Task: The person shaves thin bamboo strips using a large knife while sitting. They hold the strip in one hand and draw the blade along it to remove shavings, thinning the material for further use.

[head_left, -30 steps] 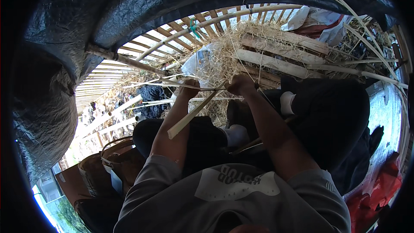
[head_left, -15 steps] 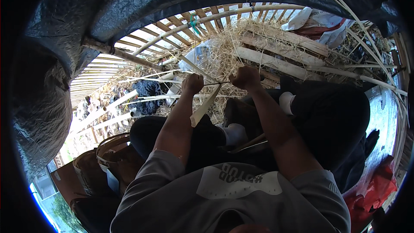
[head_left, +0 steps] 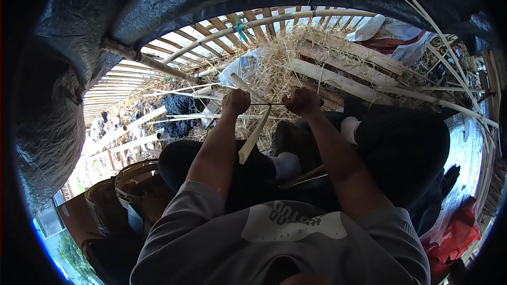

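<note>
My left hand [head_left: 236,102] and my right hand [head_left: 302,101] are both closed, level with each other in front of my knees. Between the fists runs a thin, dark, straight bar [head_left: 260,104], perhaps a blade seen edge-on. Its dark end shows just past the right fist. A pale bamboo strip [head_left: 255,136] meets the bar midway between my hands. One part points down toward my left knee, and another slants up to the left beyond the bar. How the two parts join is hard to see.
Dry shavings [head_left: 274,63] cover the ground ahead, beside split bamboo logs [head_left: 338,78]. Bamboo poles [head_left: 127,126] lie at left. Woven baskets [head_left: 134,179] stand by my left side, a red plastic sheet [head_left: 457,235] at right. A dark tarpaulin [head_left: 58,100] hangs at left and overhead.
The bamboo strip has shifted, its lower end now slightly farther down and its upper part showing more to the left. Both hands stay closed in almost the same place.
</note>
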### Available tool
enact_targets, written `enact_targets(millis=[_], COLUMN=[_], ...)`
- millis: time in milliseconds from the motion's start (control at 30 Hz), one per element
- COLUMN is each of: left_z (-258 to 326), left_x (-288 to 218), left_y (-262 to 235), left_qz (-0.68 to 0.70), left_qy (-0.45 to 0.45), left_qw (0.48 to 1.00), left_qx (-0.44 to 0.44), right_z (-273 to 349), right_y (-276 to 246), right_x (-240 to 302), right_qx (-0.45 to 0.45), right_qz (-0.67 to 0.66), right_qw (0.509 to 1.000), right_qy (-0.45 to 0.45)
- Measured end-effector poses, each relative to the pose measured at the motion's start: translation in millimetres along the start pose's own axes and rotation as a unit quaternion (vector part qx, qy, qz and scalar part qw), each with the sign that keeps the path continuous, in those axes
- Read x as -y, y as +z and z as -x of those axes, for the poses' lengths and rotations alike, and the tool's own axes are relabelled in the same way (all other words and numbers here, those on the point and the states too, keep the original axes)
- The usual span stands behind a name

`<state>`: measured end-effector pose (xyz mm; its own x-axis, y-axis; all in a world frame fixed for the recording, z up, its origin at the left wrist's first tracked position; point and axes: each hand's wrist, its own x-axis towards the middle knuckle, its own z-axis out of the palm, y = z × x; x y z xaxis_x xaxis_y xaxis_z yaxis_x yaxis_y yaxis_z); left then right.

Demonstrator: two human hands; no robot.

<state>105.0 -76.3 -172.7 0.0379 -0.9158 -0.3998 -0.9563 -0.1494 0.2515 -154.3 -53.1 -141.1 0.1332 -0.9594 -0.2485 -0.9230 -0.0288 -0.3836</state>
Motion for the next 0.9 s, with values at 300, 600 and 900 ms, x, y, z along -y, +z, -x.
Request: enact_targets(millis=[300, 600, 900], left_z=[19.7, 53.5, 68.3], left_x=[16.4, 3.2, -3.6], left_y=[19.3, 46.6, 53.8], left_qz=[-0.032, -0.089, -0.13], left_qy=[0.037, 0.126, 0.164], left_qw=[0.998, 0.983, 0.974], left_qx=[0.045, 0.104, 0.091], right_z=[29.5, 63.5, 76.6], right_y=[20.2, 27.3, 52.4], right_x=[-6.2, -29.6, -42.7], right_qx=[-0.013, 0.008, 0.003], right_qz=[-0.022, -0.015, -0.03], right_qw=[0.999, 1.0, 0.999], right_qy=[-0.023, -0.016, -0.011])
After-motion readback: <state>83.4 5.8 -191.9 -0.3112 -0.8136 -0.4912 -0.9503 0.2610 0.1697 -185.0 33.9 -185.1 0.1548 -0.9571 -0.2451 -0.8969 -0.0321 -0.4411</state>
